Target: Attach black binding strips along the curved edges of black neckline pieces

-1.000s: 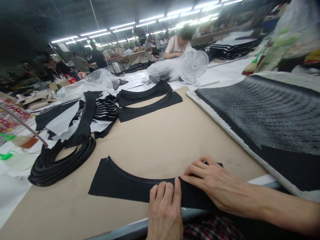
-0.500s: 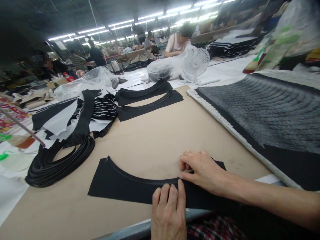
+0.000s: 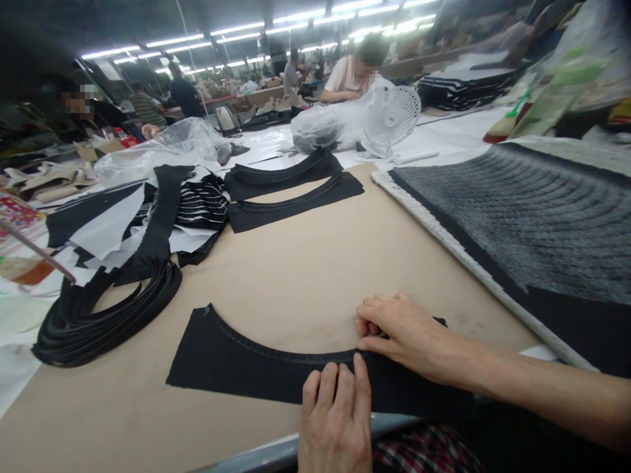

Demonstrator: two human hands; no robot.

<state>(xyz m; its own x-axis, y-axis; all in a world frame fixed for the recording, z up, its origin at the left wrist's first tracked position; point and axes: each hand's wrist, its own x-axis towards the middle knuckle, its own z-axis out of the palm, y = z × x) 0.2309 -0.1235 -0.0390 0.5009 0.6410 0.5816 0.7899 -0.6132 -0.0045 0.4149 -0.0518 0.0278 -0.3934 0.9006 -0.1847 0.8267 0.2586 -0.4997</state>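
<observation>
A black curved panel [image 3: 236,368] lies near the table's front edge, a narrow strip along its concave upper edge. My left hand [image 3: 338,410] rests on the panel's lower middle, fingers laid flat with the tips just below the curved edge. At that edge, right of centre, my right hand [image 3: 401,335] has its fingers curled and its thumb pressed on the strip, pinching the edge. The right hand and forearm hide part of the panel's right end. Two similar black panels [image 3: 296,200] with curved edges lie farther back.
A bundle of black strips [image 3: 111,322] and a stack of black and white pieces [image 3: 200,210] are at left. On the right is a board with a dark grey textured sheet [image 3: 542,223]. A white fan [image 3: 393,118] and plastic bags stand behind; other people work farther off.
The camera view has shifted slightly, moving the background a little. Both hands stay at nearly the same spot on the curved edge.
</observation>
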